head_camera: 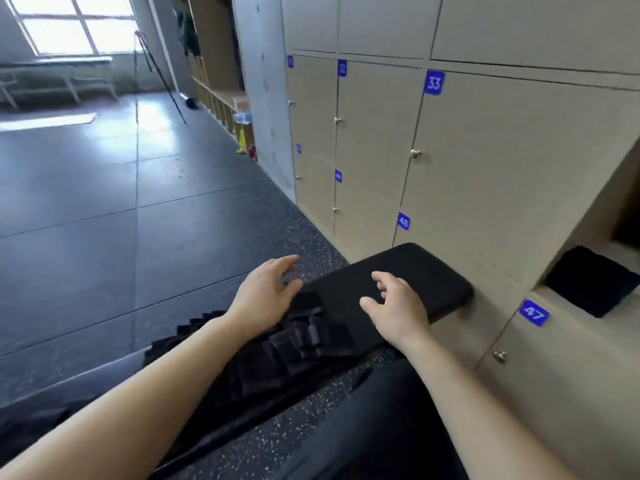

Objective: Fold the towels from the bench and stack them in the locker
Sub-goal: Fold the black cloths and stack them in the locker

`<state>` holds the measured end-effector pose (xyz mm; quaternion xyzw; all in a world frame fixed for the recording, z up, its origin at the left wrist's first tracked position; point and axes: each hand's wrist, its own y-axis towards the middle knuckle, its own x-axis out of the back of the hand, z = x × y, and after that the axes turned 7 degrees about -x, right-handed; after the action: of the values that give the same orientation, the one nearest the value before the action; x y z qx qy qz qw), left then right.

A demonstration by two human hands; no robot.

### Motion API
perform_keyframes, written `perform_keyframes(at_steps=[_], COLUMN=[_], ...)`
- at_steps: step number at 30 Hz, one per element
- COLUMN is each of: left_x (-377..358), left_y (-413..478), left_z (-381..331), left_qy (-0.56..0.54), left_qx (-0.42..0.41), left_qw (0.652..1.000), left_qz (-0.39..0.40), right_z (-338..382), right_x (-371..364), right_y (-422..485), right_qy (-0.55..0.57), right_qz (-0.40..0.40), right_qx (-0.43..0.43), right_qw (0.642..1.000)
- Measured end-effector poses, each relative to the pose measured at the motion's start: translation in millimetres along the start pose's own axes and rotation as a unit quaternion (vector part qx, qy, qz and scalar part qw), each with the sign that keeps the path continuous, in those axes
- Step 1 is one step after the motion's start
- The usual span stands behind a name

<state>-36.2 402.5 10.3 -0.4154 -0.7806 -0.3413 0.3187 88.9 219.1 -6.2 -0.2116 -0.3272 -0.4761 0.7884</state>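
A black padded bench (pixel 429 271) runs from the lower left up to the locker wall. Black towels (pixel 287 344) lie rumpled in a heap on the bench, below my hands. My left hand (pixel 266 292) hovers over the bench's left edge with fingers spread and holds nothing. My right hand (pixel 394 303) hovers over the bare end of the bench, fingers loosely bent, also holding nothing. An open locker (pixel 623 258) at the right holds a folded black towel (pixel 588 282).
Beige lockers numbered 33 (pixel 434 83), 48 (pixel 403 221) and 47 (pixel 533 312) line the wall at the right, doors closed with small knobs. Dark speckled rubber floor (pixel 104 202) spreads to the left. A tripod (pixel 159 71) and a white bench stand far back by the window.
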Motion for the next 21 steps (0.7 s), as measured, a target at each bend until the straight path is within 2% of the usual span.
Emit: perform_keyframes(at_steps=[8,13,21], left_x=[63,64,46], left_y=[-57,-88,-128], left_z=[94,139,205], left_qy=[-0.017,-0.018,-0.031], left_qx=[0.13,0.189,0.307], left_qw=[0.988,0.977,0.948], left_qz=[-0.076,-0.096,-0.083], right_z=[39,61,82], right_x=[-78,-140,-217], right_y=[-1,-9,-14], right_qy=[0.015,0.004,-0.021], right_qz=[0.065,0.144,0.236], right_qx=[0.023,0.032,-0.005], right_qw=[0.997,0.989,0.971])
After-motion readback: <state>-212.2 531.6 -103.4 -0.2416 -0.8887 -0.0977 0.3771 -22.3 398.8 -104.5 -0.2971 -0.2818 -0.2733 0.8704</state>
